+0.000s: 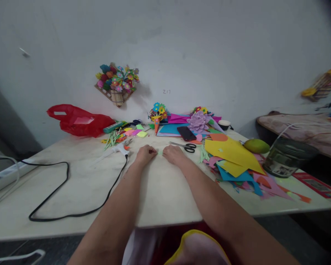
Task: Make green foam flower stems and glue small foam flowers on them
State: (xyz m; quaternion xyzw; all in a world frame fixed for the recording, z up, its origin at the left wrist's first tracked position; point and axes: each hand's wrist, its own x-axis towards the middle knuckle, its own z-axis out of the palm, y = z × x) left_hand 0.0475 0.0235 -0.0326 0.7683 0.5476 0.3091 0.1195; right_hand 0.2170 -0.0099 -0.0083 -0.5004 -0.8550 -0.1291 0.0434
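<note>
On the pale table (165, 200), the left hand (145, 154) and right hand (174, 154), fingers curled nearly closed, pinch a green piece (160, 152) between them, likely to steady it, scissors (186, 146) and glue gun (122, 148) lying within reach.

Reaching bare-armed toward twelve o'clock, slanting inward from seven o'clock with the left forearm (120, 198) and from five o'clock with the right forearm (217, 198). Holding the left hand (146, 154) at nine o'clock from the right hand (174, 154), close but apart. Curled at the fingers (152, 149) on both, pinched small.
</note>
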